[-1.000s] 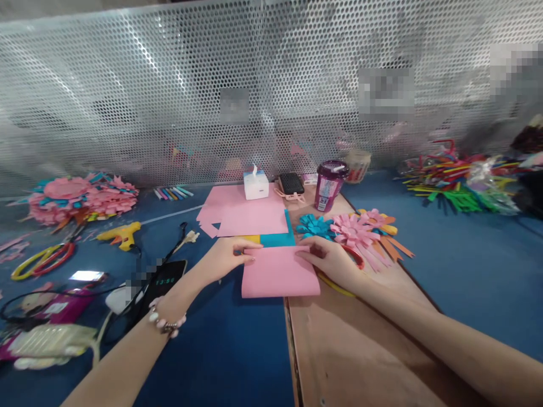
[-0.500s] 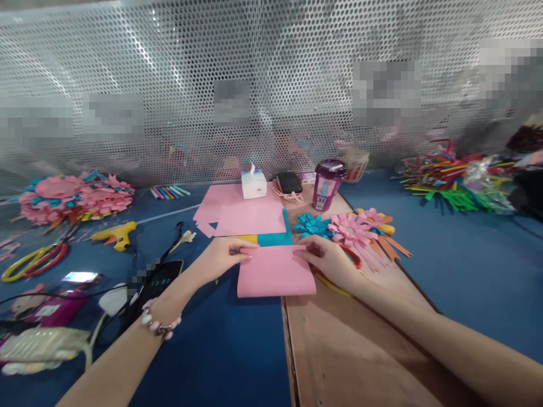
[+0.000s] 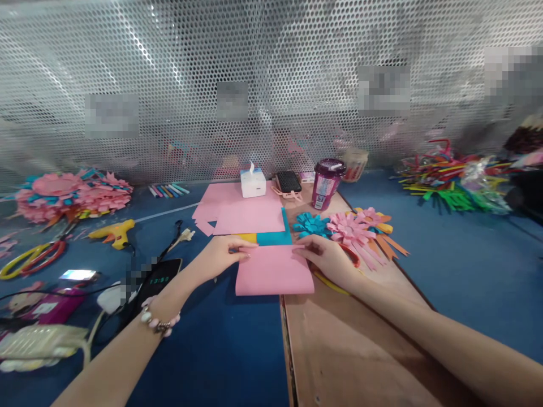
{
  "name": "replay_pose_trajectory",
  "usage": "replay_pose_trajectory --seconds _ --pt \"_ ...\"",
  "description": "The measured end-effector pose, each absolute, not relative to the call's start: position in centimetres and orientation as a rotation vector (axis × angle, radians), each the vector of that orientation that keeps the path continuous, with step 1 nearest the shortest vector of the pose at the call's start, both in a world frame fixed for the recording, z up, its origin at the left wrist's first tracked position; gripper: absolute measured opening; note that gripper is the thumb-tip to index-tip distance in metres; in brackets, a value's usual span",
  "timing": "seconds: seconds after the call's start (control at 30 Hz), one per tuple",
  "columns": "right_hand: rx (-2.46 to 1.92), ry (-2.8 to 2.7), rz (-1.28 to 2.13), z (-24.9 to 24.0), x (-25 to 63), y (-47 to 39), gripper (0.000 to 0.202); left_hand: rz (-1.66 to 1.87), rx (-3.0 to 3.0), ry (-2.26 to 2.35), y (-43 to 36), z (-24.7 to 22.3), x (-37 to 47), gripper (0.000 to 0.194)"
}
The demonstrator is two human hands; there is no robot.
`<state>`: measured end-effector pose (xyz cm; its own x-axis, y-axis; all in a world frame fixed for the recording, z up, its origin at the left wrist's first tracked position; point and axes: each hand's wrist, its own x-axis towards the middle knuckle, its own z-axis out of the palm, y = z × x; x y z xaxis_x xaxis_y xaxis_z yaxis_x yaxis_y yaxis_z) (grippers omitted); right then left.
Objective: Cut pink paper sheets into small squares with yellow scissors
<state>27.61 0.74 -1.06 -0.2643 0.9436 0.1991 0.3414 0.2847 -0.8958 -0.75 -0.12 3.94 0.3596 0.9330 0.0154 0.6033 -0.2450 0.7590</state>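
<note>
A pink paper (image 3: 275, 272), bent over on itself with a rounded near edge, lies between my hands. My left hand (image 3: 223, 255) pinches its far left corner. At the far right corner my right hand (image 3: 324, 257) grips the same paper between thumb and fingers. Just beyond it are a blue sheet (image 3: 274, 238), a strip of yellow paper (image 3: 246, 238) and several pink sheets (image 3: 250, 216). Scissors with a red and yellow handle (image 3: 333, 284) lie partly hidden under my right hand.
Paper flowers (image 3: 348, 227) and a purple cup (image 3: 326, 186) stand right of a tissue box (image 3: 253, 185). At left are a yellow glue gun (image 3: 114, 232), scissors (image 3: 31, 261), a phone (image 3: 159, 280), cables and a power strip (image 3: 42, 342). Colourful strips (image 3: 453, 178) lie far right.
The view has shifted very slightly. Both hands keep their hold on the bent pink paper, with no other clear movement.
</note>
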Motion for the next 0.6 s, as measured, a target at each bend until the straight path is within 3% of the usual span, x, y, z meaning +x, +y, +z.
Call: replay_pose_trajectory --seconds 0.6 --pt "-1.18 -1.776 0.956 -1.42 27.64 0.83 0.027 0.644 1.939 1.321 -0.08 3.62 -0.84 0.032"
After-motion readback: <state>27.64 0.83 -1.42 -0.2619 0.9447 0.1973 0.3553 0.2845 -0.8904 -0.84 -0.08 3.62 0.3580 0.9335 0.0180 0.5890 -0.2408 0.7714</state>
